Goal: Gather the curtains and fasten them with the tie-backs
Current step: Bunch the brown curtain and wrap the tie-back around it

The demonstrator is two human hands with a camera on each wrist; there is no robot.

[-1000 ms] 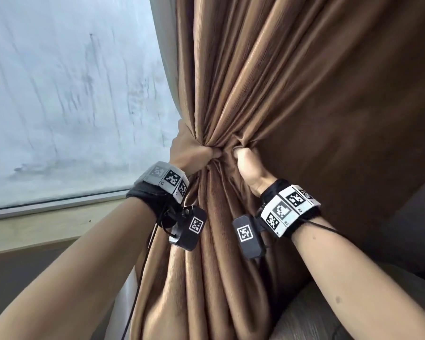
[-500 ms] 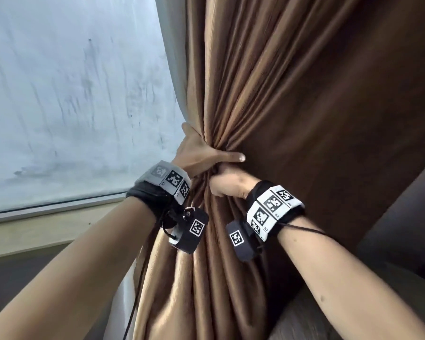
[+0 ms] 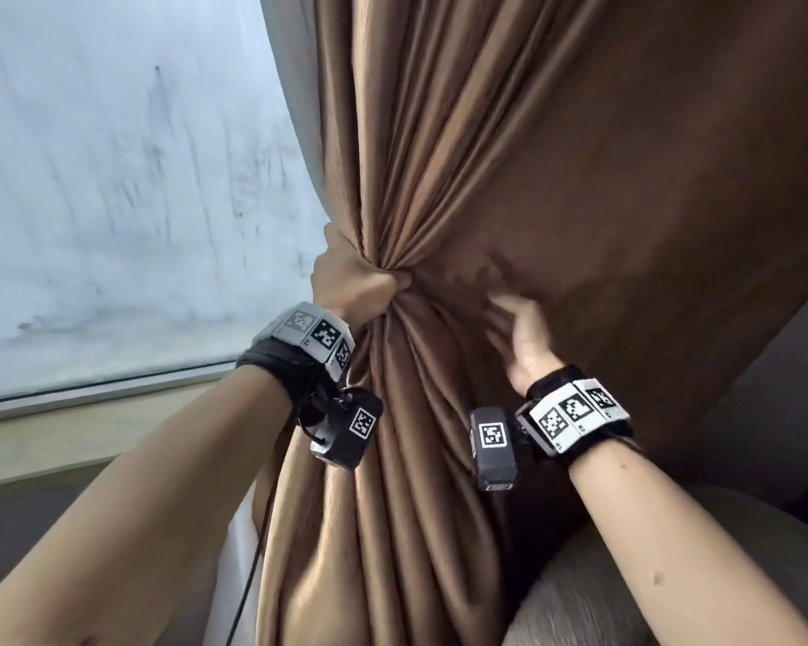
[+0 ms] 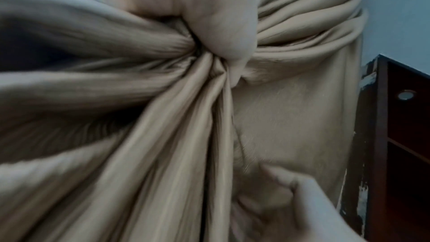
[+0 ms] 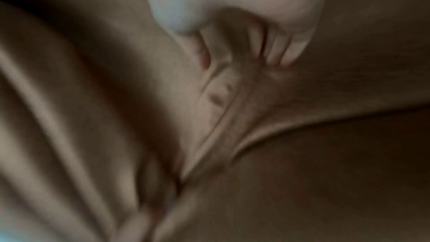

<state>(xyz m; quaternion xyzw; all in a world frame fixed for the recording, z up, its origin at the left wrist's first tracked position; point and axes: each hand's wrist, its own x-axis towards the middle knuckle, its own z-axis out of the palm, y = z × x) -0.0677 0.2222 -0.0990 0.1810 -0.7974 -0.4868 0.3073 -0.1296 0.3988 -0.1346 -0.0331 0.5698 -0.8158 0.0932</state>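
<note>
A brown curtain (image 3: 509, 179) hangs by the window, its folds drawn into a bunch. My left hand (image 3: 360, 284) grips that bunch tightly at its narrowest point; the left wrist view shows the left hand (image 4: 209, 25) with folds fanning out from the fist. My right hand (image 3: 516, 333) is blurred, just right of the bunch. Its fingers reach out onto the looser fabric. In the right wrist view the right hand's fingertips (image 5: 281, 54) touch the cloth beside a raised fold. I cannot make out a tie-back in any view.
A smeared window pane (image 3: 113, 202) and pale sill (image 3: 89, 431) lie to the left. A white inner curtain (image 3: 234, 552) shows under the brown one. A grey upholstered seat (image 3: 626, 575) sits at lower right. A dark wooden shelf unit (image 4: 407, 135) stands beside the curtain.
My right hand has let go of the bunch and moved out to the right, fingers spreading on the loose fabric. My left hand has curled its outstretched finger round the gathered folds.
</note>
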